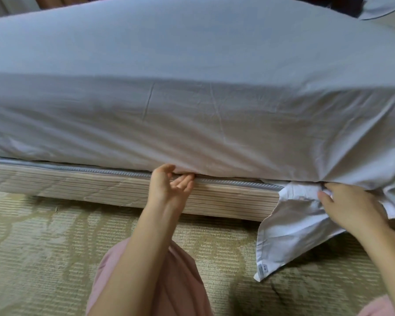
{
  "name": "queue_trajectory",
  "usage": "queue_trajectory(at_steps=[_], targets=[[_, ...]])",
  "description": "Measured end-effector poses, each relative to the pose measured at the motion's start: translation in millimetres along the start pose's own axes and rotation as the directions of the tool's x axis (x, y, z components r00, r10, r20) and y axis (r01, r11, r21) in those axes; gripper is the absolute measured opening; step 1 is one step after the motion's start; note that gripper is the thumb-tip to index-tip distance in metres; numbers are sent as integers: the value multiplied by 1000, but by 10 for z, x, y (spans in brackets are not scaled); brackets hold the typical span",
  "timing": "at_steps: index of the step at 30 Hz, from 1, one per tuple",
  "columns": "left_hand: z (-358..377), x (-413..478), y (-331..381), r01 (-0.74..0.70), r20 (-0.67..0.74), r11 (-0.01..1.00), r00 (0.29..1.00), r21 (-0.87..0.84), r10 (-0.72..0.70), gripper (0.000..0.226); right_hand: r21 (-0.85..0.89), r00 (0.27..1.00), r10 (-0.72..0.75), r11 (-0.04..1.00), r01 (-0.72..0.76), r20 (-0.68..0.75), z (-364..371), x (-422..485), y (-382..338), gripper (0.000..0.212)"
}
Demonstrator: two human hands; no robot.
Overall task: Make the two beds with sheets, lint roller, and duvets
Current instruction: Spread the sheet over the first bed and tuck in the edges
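A white sheet (192,99) covers the mattress top and hangs down its near side. Its lower edge is tucked in above the striped bed base (100,185). My left hand (171,183), palm up with fingers straight, pushes its fingertips into the gap under the mattress at the sheet's edge. A loose corner of the sheet (290,226) hangs to the floor at the right. My right hand (349,206) presses into the bunched fabric at that corner; its fingertips are hidden in the folds.
Patterned beige carpet (43,247) lies in front of the bed. My knees in pink cloth (169,281) are at the bottom of the view. Another white fabric edge (383,5) shows at the top right.
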State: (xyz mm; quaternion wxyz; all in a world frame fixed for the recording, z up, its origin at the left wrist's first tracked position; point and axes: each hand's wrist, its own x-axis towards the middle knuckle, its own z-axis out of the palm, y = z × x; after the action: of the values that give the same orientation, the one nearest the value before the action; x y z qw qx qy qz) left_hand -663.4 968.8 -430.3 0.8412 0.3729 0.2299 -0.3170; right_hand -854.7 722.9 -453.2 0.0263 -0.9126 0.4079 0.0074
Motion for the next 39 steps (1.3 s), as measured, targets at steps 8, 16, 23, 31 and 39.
queue_trajectory(at_steps=[8,16,23,31,39], targets=[[-152,38,281,-103,-102,989,990,-103,93,41,80,971,-202,974,213,-131,-30,-165,-459,27],[325,-176,-761,418,144,882,880,219,-453,32,270,983,-51,963,1,177,-218,-83,-183,42],[901,-123,-1315,449,256,852,820,269,-512,23,491,926,378,805,-332,5,-42,-71,-169,20],[999,28,-1795,462,393,817,719,344,-572,20,832,484,875,277,-481,-11,53,-101,16,56],[972,-154,-2135,37,562,818,709,573,-426,27,899,634,770,325,-294,-71,190,179,552,24]])
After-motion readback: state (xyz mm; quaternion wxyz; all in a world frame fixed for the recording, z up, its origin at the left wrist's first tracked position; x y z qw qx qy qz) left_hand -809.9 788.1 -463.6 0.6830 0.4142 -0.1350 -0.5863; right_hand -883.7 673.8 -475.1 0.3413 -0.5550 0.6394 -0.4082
